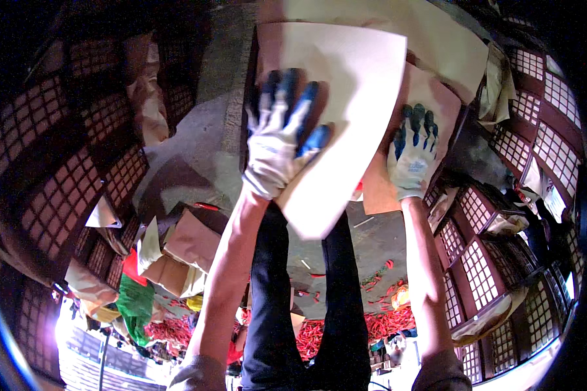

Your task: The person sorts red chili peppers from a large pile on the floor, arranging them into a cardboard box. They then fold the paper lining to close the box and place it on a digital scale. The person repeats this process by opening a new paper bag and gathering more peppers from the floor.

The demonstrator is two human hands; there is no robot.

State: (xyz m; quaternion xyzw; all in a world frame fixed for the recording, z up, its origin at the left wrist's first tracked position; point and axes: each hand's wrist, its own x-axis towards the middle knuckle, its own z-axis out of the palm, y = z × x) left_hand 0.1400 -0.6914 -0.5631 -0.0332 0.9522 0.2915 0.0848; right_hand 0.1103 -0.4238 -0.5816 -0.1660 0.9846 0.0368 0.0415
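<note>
In a white work glove with dark blue coated fingertips, my left hand (pixel 281 132) lies flat on a large pale sheet of paper or card (pixel 357 88), fingers pointing away from me. The sheet's near corner hangs free and bends down over my legs. Gloved the same way, my right hand (pixel 415 146) rests flat on a brown cardboard flap (pixel 381 188) to the right of the sheet. Neither hand visibly grasps anything. Beyond both hands a broad pale surface (pixel 435 29) stretches away; its material is not plain.
Stacked plastic crates (pixel 479 273) stand on the right, and more crates (pixel 61 200) on the left. An open cardboard box (pixel 191 239) sits on the grey floor at left. Heaps of red chili peppers (pixel 391 320) and a green cloth or bag (pixel 136 303) lie around my legs.
</note>
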